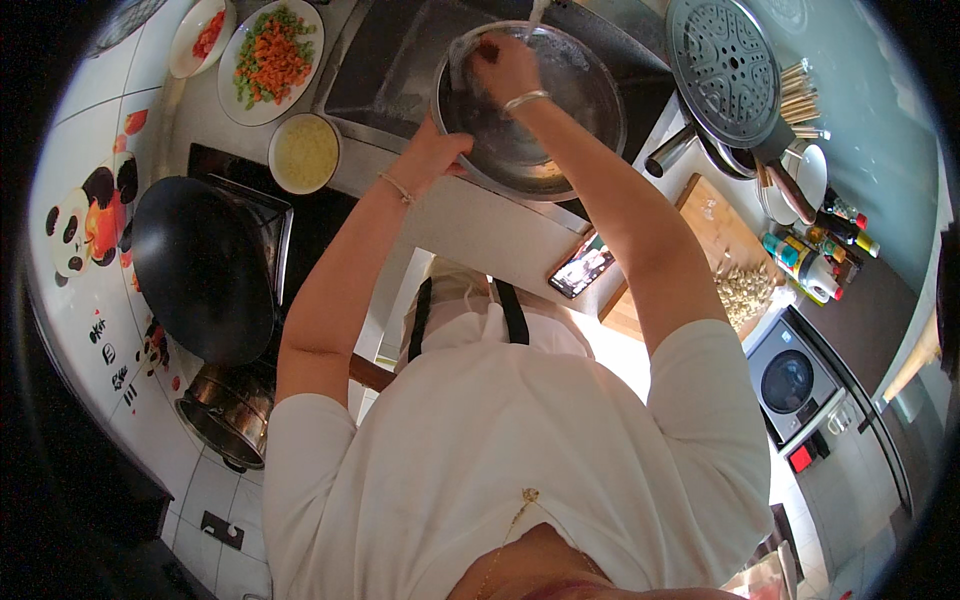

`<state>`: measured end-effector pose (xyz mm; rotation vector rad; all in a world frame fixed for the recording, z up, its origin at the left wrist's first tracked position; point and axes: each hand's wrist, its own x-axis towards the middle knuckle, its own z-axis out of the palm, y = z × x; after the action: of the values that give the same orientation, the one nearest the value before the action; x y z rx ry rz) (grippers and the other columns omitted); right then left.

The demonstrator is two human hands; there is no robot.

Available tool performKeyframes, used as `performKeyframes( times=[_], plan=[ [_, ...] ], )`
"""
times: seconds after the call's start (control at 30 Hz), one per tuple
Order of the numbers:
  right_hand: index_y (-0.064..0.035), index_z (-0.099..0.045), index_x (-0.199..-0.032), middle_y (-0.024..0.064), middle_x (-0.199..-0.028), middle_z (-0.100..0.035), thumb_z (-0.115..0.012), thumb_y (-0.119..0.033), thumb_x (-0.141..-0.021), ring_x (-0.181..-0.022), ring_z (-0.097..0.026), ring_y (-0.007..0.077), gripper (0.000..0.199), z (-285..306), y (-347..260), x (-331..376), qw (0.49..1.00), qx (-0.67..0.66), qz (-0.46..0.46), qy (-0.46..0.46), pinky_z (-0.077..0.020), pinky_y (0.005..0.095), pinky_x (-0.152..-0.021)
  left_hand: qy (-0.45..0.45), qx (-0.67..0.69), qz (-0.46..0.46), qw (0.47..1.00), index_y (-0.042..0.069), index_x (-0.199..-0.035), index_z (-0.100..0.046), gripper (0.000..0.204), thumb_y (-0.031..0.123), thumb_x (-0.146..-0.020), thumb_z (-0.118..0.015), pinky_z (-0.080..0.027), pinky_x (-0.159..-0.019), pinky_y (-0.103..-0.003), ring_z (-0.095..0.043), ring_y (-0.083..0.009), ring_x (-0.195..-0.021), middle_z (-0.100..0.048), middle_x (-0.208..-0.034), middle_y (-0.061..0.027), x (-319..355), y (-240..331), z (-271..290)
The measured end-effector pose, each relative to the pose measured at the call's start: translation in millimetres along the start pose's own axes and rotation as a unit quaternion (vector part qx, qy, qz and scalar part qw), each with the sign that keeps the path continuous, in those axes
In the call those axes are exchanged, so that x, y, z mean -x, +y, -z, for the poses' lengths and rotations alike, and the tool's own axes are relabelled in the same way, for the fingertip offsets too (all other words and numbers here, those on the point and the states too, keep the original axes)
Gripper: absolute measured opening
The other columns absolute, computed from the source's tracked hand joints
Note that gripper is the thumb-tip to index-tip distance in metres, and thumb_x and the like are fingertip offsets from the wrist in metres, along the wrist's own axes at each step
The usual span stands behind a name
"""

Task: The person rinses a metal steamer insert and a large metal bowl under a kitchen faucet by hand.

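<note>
A large, shallow metal bowl [590, 110] is tilted over the dark sink [375, 75], beneath a faucet [538, 12] at the top edge. My left hand [437, 155] is closed on the bowl's near left rim, its thumb over the edge. Inside the bowl, at the far left wall, my right hand [507, 72] is bent down with its fingers curled. A small dark patch shows by those fingers, and what they hold, if anything, I cannot make out. The bowl's inside looks wet, with whitish suds near that hand.
Left of the sink stand a plate of diced vegetables [305, 95], a bowl with red pieces [180, 50] and a bowl of pale yellow bits [305, 153]. A black wok [205, 270] is at the left. Rightward are a phone [581, 264], a cutting board [722, 222] and a steamer plate [724, 60].
</note>
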<state>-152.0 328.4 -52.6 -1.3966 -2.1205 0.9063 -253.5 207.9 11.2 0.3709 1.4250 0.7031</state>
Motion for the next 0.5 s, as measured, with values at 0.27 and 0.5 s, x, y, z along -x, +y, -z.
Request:
performKeyframes(
  times=[0.27, 0.5],
  plan=[
    [-0.0022, -0.061, -0.087, 0.0165, -0.081, -0.063, -0.063, -0.019, -0.068, -0.078, -0.061, 0.0318, 0.025, 0, 55, -26, 0.979, 0.008, -0.179, 0.100, -0.0492, 0.0391, -0.069, 0.020, -0.034, -0.030, 0.999, 0.008, -0.122, -0.033, 0.053, 0.014, -0.074, -0.057, -0.044, -0.080, -0.040, -0.049, -0.0221, -0.095, -0.048, -0.107, -0.0084, 18, 14, -11],
    [-0.0048, -0.063, -0.083, 0.0144, -0.078, -0.064, -0.066, -0.025, -0.066, -0.075, -0.061, 0.0303, 0.026, 1, 19, -7, 0.994, 0.010, -0.093, 0.051, -0.0485, 0.0371, -0.070, -0.028, -0.067, -0.025, 0.997, 0.013, -0.136, -0.012, 0.080, 0.006, -0.071, -0.057, -0.053, -0.071, -0.033, -0.049, -0.0255, -0.103, -0.042, -0.120, -0.0145, 1, 3, 0]
  ],
)
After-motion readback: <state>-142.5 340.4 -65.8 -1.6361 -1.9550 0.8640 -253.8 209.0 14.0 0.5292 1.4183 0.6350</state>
